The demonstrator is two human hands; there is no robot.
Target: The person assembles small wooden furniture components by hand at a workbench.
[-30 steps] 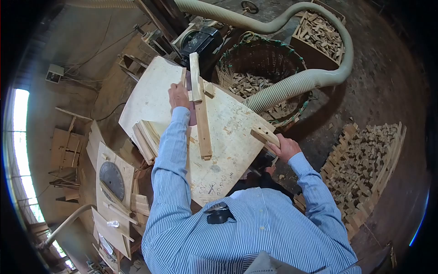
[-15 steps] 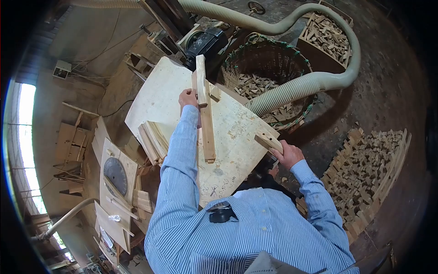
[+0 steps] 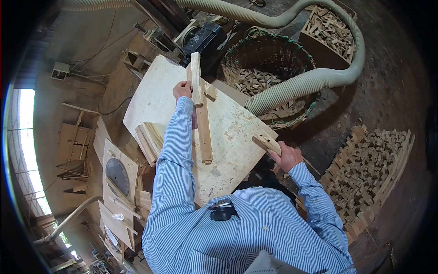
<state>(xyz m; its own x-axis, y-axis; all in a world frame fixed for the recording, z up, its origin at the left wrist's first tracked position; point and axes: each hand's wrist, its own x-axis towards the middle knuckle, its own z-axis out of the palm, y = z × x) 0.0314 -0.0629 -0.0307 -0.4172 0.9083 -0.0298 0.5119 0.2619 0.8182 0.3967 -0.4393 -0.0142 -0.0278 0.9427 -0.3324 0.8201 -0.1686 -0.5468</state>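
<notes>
Left hand (image 3: 182, 90) grasps the wood strip (image 3: 195, 78) at the tabletop's (image 3: 155, 98) far edge, long axis running away from the person, while right hand (image 3: 287, 156) clenches a short block (image 3: 266, 141) at the right corner.

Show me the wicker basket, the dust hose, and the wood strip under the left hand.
wicker basket (image 3: 292, 48), head view, far inner wall.
dust hose (image 3: 296, 86), head view, middle of the ribbed tube.
wood strip (image 3: 203, 128), head view, mid-length.
</notes>
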